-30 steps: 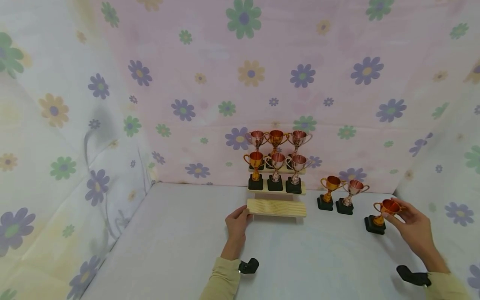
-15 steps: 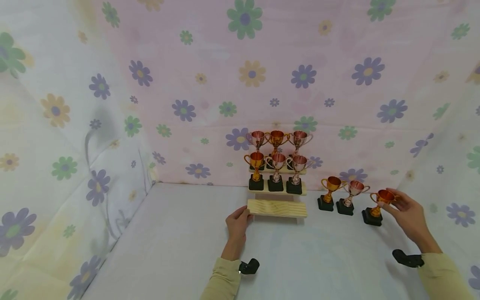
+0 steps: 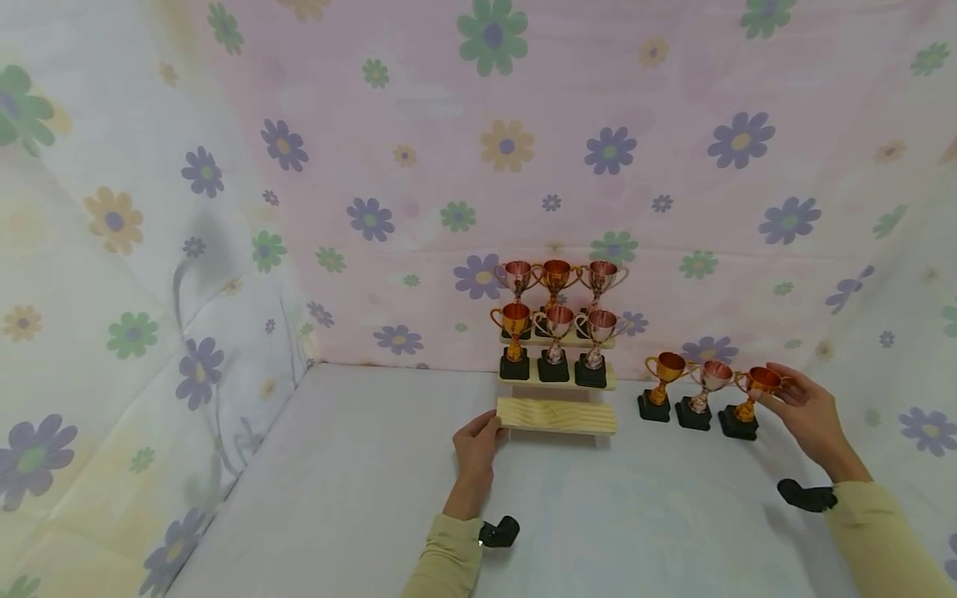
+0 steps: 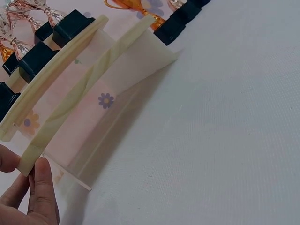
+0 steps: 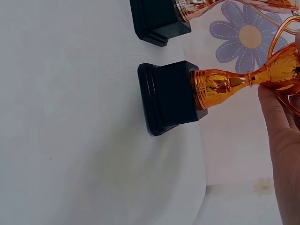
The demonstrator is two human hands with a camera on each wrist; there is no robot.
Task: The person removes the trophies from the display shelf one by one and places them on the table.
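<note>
One shiny orange-gold, black-based trophy cup (image 5: 214, 87), pinched in the right hand's grip (image 3: 811, 415), has moved left beside a pink-gold trophy cup (image 3: 700, 403), bringing three nearly into line. The left hand's grip (image 3: 474, 448) pinches the pale wooden bottom step (image 3: 557, 416).

A: What's below the left grip (image 3: 475, 453)?
B: The white counter (image 3: 336, 473).
A: And beyond that grip?
B: A pinkish, flower-printed backdrop (image 3: 419, 195); a paler flowered cloth (image 3: 900, 357) hangs to the right of the right grip (image 3: 807, 419).
</note>
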